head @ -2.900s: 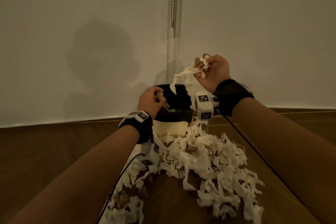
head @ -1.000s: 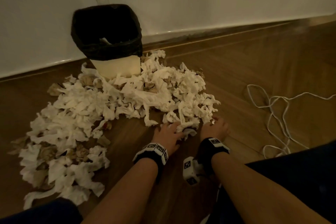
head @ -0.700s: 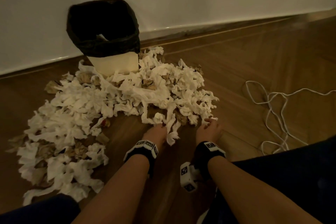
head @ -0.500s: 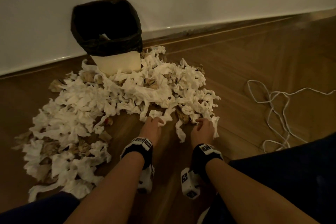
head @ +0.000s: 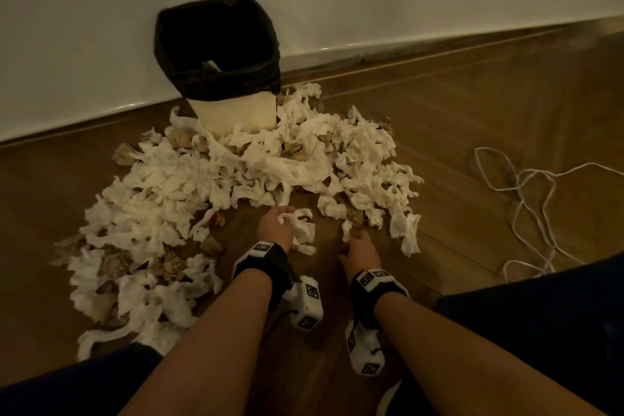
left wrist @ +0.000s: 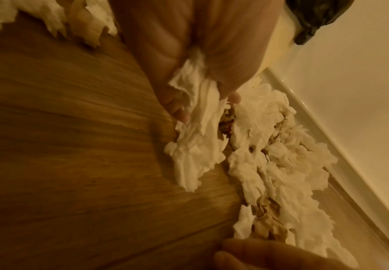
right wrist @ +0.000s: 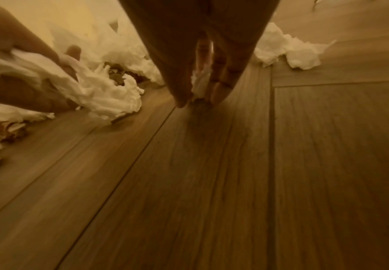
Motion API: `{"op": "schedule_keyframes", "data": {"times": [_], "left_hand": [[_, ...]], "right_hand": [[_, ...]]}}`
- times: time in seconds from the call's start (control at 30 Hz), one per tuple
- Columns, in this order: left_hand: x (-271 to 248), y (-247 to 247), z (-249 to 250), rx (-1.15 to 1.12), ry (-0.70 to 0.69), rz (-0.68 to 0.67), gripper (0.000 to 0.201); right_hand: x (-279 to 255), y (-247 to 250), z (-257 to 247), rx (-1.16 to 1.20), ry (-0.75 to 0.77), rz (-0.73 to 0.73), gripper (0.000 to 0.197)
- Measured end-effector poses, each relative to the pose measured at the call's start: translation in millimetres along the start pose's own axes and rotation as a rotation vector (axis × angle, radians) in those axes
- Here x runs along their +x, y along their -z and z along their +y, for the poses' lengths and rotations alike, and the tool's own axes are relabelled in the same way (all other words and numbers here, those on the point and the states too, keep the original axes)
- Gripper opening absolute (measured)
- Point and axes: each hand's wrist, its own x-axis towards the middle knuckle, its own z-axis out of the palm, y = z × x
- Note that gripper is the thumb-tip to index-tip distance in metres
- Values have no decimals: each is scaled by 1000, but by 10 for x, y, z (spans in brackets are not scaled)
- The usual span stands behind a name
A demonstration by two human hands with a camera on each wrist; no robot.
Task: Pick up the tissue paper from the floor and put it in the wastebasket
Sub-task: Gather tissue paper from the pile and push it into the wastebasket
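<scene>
A big heap of white and brown tissue paper [head: 256,172] covers the wooden floor in front of the wastebasket [head: 233,111], a cream bin with a black liner by the wall. My left hand [head: 278,224] grips a bunch of white tissue [head: 302,230] at the heap's near edge; the left wrist view shows the tissue [left wrist: 196,127] pinched between thumb and fingers. My right hand [head: 359,248] is low on the floor beside it, its fingers [right wrist: 221,85] closed round a small white scrap [right wrist: 200,84].
A white cable [head: 526,199] lies in loops on the floor to the right. A white wall and skirting board [head: 439,40] run behind the bin. My dark-clothed knees sit at the bottom corners of the head view.
Both hands have drawn back toward me from the heap's edge, each pulling tissue with it. The left hand has closed round a bunch; 2.9 s ago both hands were up at the bin.
</scene>
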Motion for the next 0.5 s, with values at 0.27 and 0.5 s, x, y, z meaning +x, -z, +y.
{"op": "schedule_keyframes", "data": {"times": [0.27,0.5], "left_hand": [[49,195,-155,14,186,106,29],[22,275,-108,55,260,19,54]], "right_hand": [[30,83,-161,234,-27,25,32],[71,75,-206,214,-67,-69,9]]}}
